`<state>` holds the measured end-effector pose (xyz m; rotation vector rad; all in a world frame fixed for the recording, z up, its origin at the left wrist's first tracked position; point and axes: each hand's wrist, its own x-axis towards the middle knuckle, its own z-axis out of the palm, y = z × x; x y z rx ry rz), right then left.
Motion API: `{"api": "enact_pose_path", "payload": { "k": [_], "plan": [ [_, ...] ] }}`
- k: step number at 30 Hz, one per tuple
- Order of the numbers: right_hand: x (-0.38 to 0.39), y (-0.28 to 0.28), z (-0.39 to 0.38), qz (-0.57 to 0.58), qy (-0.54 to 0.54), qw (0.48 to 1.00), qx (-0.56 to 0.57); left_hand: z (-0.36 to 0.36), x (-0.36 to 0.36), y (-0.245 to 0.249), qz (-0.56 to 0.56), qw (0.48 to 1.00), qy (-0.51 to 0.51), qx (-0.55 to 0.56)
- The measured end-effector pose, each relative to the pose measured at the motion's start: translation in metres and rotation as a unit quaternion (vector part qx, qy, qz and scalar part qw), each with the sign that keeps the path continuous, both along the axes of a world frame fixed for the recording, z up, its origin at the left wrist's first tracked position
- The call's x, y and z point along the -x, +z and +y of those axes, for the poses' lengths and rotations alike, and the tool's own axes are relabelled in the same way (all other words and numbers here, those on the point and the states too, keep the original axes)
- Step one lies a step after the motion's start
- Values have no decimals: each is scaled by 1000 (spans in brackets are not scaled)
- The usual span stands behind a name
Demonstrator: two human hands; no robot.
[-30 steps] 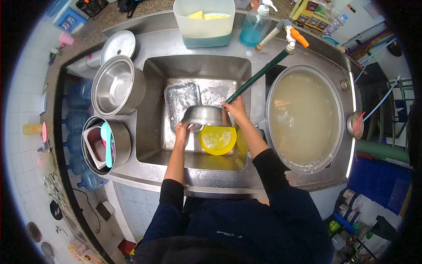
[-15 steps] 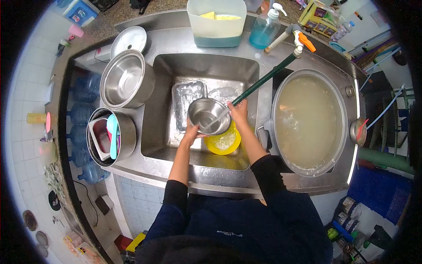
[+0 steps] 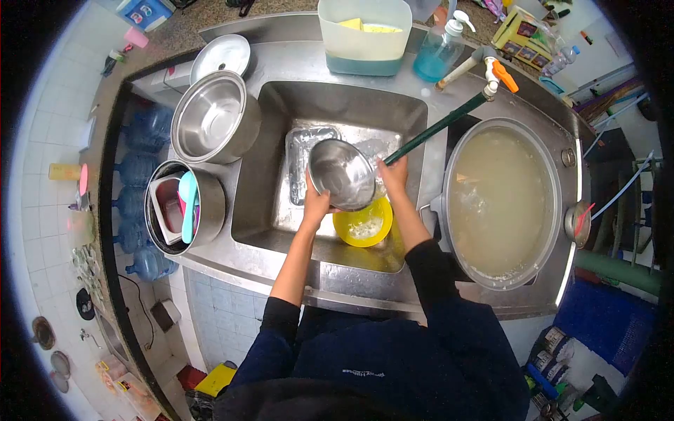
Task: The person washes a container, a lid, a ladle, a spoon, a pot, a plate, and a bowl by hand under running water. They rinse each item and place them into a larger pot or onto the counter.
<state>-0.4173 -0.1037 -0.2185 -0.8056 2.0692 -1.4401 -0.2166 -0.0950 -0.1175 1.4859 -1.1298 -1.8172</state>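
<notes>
A round metal bowl is tilted over the sink, its inside facing up. My left hand grips its lower left rim, thumb inside and fingers underneath. My right hand is closed around the lower end of a green hose, just right of the bowl. The hose runs up to a tap with an orange handle. Below the bowl a yellow bowl with water in it stands in the sink. A clear rectangular tray lies on the sink floor, partly behind the metal bowl.
On the right stands a large basin of cloudy water. To the left are an empty metal pot and a pot holding utensils. Behind the sink stand a tub with sponges and a soap bottle.
The metal bowl has tipped so that more of its inside shows. Water no longer visibly streams from the hose into it. The whole view has shifted slightly.
</notes>
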Motion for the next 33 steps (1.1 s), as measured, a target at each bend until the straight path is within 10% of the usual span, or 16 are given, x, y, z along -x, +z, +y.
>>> {"api": "enact_pose_path", "payload": {
  "k": [8, 10, 18, 24, 33],
  "plan": [
    [-31, 82, -1, -313, 88, 945, 24, -8, 33, -4, -139, 990, -32, 14],
    [-28, 66, -12, -289, 54, 955, 42, -8, 35, -23, -324, 914, -149, 193],
    [-3, 47, 14, -212, 60, 975, 12, -13, -3, -32, -400, 867, -178, 240],
    [-24, 79, 15, -279, 74, 957, -26, -12, 14, -41, -357, 833, -179, 382],
    [-7, 40, 22, -76, 66, 995, -10, -19, 19, -43, -294, 671, -339, 590]
  ]
}}
